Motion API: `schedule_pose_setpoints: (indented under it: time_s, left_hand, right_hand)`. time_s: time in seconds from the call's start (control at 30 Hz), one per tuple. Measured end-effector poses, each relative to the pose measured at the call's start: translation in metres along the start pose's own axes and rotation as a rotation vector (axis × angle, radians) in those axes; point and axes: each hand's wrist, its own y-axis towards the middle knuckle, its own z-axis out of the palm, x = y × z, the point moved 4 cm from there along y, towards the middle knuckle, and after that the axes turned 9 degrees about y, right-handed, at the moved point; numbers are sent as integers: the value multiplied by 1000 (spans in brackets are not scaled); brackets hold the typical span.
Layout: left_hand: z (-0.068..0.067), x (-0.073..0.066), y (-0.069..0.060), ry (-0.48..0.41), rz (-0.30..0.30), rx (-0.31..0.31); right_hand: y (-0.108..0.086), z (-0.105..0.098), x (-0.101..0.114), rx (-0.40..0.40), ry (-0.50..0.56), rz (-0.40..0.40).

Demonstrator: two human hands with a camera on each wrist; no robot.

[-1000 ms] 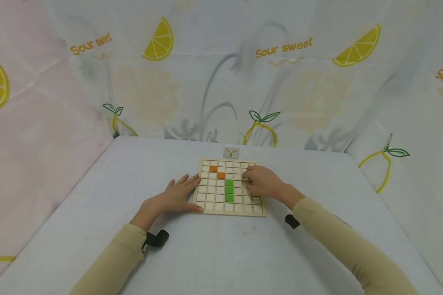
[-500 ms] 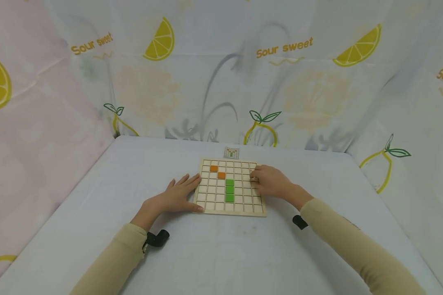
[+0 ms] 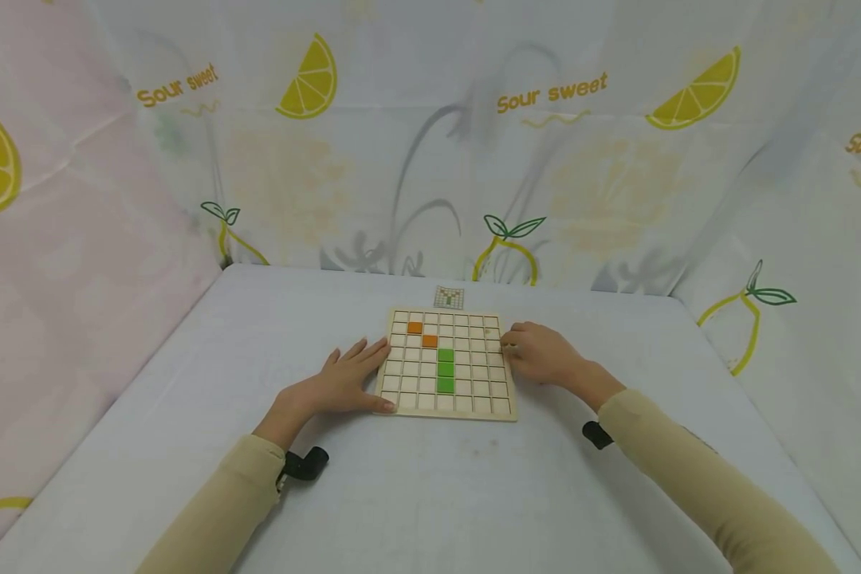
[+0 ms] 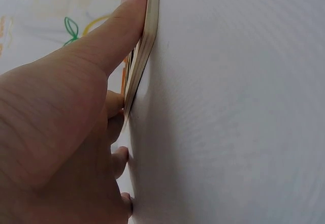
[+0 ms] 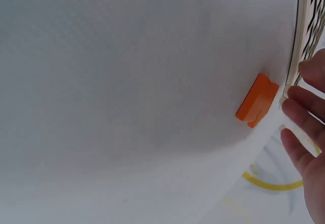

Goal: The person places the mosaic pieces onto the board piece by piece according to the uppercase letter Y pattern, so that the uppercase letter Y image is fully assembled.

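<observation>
A square wooden grid board lies on the table, with two orange tiles on a diagonal and a column of three green tiles in its cells. My left hand rests along the board's left side, fingers spread and the thumb on the near left corner. In the left wrist view the thumb lies against the board's edge. My right hand is beside the board's right edge, fingers loosely bent, with no piece visible between them. Orange tiles lie close to its fingertips in the right wrist view; the head view hides them.
A small pattern card lies behind the board, showing a coloured grid figure. The white-covered table reaches back to a printed curtain with lemon motifs. Black wrist straps with cameras sit at both wrists.
My right hand has moved rightward from over the board's right columns to just beyond its right edge. The left hand, board and coloured tiles on it have stayed put.
</observation>
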Motion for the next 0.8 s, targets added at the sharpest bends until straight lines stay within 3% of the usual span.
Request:
schedule_pose_setpoints:
  time_s: [0.33,0.63,0.8]
  left_hand:
    - [2,1,2,-4,3,-3]
    - [2,2,3,1,5,0]
    - [2,2,3,-5,8,-3]
  right_hand:
    - [-8,3,-15,41,41,82]
    - [-16,-1,-20,16,55,64]
    - [-18,0,-23,20,41,97]
